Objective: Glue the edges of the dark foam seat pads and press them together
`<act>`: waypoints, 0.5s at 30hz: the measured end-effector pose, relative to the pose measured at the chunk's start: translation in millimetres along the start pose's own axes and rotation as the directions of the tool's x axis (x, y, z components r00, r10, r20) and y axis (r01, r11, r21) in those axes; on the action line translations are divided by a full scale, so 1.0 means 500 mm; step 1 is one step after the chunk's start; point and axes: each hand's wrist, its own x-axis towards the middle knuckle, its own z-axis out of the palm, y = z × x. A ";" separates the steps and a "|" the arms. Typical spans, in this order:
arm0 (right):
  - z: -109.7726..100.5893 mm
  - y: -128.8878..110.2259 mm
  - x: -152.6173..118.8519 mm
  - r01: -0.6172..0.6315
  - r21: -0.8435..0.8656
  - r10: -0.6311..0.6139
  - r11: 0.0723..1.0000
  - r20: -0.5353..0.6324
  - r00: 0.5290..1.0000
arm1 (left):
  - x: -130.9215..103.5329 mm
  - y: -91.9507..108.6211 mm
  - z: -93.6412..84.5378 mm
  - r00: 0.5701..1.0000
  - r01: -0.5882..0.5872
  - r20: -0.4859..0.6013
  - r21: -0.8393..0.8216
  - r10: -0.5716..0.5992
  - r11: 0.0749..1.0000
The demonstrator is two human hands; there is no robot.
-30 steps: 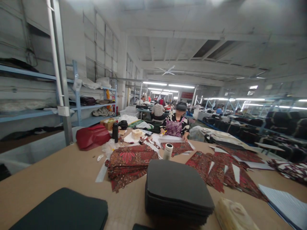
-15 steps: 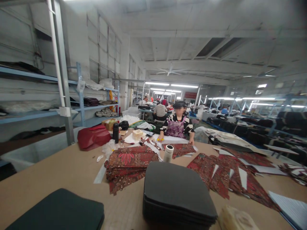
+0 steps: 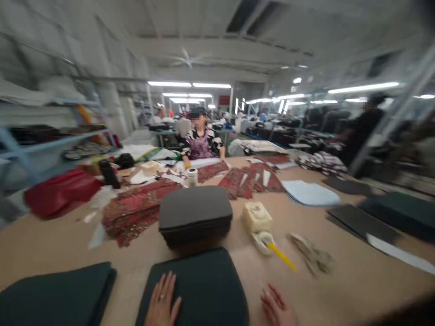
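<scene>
My left hand (image 3: 162, 301) lies flat on a dark green rounded panel (image 3: 207, 285) at the near middle of the table, fingers stretched out, a ring on one. To the panel's right, my right hand (image 3: 278, 307) is over the bare tabletop, fingers loosely bent and apart. I see nothing in it, though motion smears it a little. Just behind the panel stands a thick stack of dark grey rounded panels (image 3: 195, 208). More dark green panels (image 3: 57, 294) lie at the near left.
A yellowish container (image 3: 257, 217) with a yellow-handled brush (image 3: 282, 256) sits right of the stack, beside a crumpled glove (image 3: 311, 253). Patterned red fabric pieces (image 3: 136, 206) and a light bottle (image 3: 192, 177) lie beyond. Across the table, a co-worker (image 3: 200, 140) handles fabric.
My view has swung right and down. Both my hands have come into sight, the left on the dark green panel. The glove, brush and right-hand panels now show.
</scene>
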 end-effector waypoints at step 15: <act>-0.064 -0.056 0.125 0.008 0.614 0.105 0.789 -0.148 0.983 | 0.029 -0.028 0.029 0.967 -0.253 0.030 0.190 0.252 0.949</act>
